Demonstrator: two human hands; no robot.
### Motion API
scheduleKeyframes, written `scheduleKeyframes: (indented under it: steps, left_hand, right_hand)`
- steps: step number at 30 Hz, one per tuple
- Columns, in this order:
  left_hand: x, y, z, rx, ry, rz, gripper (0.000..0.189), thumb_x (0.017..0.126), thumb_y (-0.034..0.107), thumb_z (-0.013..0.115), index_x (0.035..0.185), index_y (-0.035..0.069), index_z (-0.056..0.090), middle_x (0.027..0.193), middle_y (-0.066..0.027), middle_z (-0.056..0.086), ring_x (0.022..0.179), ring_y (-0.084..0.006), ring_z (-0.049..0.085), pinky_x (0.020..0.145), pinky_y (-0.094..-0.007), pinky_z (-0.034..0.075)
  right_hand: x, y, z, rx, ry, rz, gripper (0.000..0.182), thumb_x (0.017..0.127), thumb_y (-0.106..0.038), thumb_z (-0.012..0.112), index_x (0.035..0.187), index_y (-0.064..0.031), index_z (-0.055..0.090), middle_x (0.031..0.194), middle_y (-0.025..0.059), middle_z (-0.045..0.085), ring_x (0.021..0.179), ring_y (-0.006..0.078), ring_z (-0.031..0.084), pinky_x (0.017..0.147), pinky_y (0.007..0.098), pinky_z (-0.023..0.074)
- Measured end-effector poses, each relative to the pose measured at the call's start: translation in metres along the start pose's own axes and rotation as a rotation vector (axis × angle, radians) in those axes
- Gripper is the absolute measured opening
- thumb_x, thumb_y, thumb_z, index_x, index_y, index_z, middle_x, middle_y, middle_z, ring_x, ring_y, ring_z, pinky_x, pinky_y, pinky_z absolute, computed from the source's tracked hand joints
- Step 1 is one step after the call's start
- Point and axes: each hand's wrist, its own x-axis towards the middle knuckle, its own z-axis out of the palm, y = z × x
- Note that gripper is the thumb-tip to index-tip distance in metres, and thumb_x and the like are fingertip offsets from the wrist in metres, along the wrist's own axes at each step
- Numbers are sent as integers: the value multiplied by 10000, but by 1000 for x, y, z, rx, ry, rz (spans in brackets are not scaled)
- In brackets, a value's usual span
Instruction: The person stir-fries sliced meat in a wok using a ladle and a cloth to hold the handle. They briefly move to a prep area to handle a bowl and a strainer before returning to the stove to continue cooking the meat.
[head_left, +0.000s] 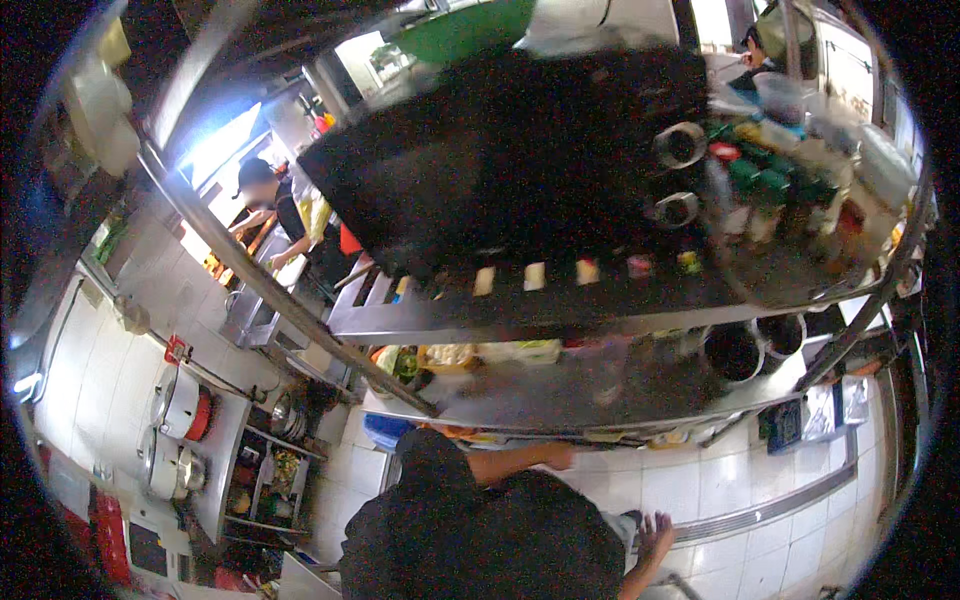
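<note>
My left hand (556, 454) is blurred, its forearm crossing in front of my dark shirt (487, 525). It is near the front edge of a metal worktop (540, 394), and whether it holds anything is unclear. Lower right, my right hand (656, 529) hangs over the tiled floor (675, 484), fingers apart and nothing visible in it. A yellowish tray of pale food (446, 356) and a bowl of green vegetables (405, 364) stand at the worktop's left end. Two round containers with dark insides, one of them nearer (733, 352), are at its right end.
A metal shelf (525, 326) spans above the worktop, beside a slanting metal post (285, 289). At left, a person (289, 217) stands by a counter; another person (754, 60) is at upper right. White cookers (174, 401) line the left side. A floor drain grating (757, 514) runs at right.
</note>
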Motion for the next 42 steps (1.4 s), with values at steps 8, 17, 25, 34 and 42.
scheduleKeyframes:
  steps: [8, 17, 25, 34, 42]
  left_hand:
    - [5, 36, -30, -160, -420, -721, 275, 797, 268, 459, 815, 21, 579, 748, -169, 572, 715, -292, 558, 658, -425, 461]
    - [170, 119, -7, -209, -575, -514, 280, 766, 256, 481, 809, 6, 599, 791, -187, 585, 747, -311, 566, 687, -423, 463]
    - [463, 200, -14, 18, -772, 114, 287, 738, 246, 501, 803, -8, 616, 829, -202, 596, 776, -328, 574, 713, -421, 465]
    - [682, 461, -16, 459, -813, 641, 338, 756, 206, 486, 978, -45, 529, 1042, -279, 518, 966, -409, 496, 848, -434, 413]
    - [690, 915, 30, -204, -684, 1538, 316, 754, 99, 587, 1045, 14, 497, 863, -162, 557, 798, -294, 550, 719, -370, 440]
  right_hand:
    - [60, -129, -97, -100, 155, 29, 288, 764, -301, 524, 987, -122, 499, 995, 57, 535, 816, 261, 548, 581, 326, 413]
    - [91, -222, -147, -176, 233, 76, 305, 776, -299, 520, 1029, -128, 509, 1022, 56, 545, 838, 247, 558, 684, 392, 404]
    - [100, -302, -225, -12, 499, -149, 267, 830, -263, 535, 1007, -64, 512, 963, 67, 576, 781, 213, 596, 618, 280, 469]
    - [78, -382, -327, 57, 1053, -454, 242, 769, -201, 611, 908, -7, 573, 884, 99, 607, 803, 166, 575, 721, 295, 467]
    - [96, -368, -383, 251, 1402, -334, 233, 768, -223, 584, 917, -44, 577, 892, 84, 612, 853, 191, 582, 757, 306, 452]
